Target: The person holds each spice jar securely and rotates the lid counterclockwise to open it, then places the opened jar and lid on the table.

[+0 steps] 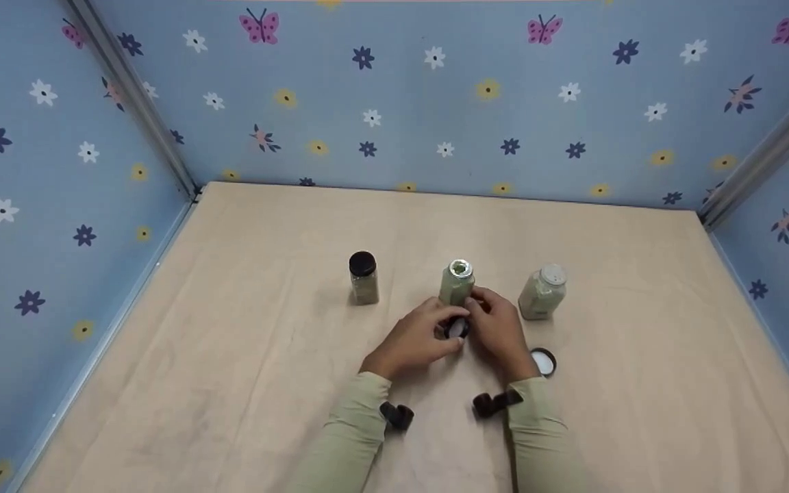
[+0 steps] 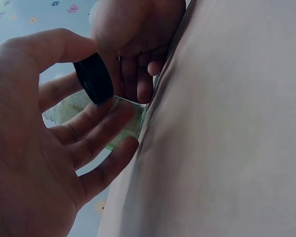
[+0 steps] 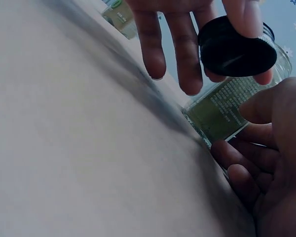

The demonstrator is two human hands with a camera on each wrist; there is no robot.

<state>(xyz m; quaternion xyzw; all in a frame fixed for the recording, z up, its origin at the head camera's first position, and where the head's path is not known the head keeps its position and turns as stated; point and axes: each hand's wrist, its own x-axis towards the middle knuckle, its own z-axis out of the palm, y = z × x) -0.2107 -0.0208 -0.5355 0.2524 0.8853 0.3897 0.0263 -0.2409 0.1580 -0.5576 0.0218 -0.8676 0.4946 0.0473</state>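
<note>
My left hand pinches a black screw cap between thumb and fingers, its pale lining facing up in the head view. Just beyond it stands an uncapped glass spice jar with green contents and a silvery, broken seal at its mouth. Low on this jar's right side, my right hand holds it with thumb and curled fingers. From the right wrist, printed lettering shows on the jar's glass, with the cap held in front of it.
To the left stands a spice jar with a black cap. A second uncapped jar with a whitish top is on the right. Near my right wrist lies another black cap, white lining up. Flower-patterned panels enclose the cloth-covered table.
</note>
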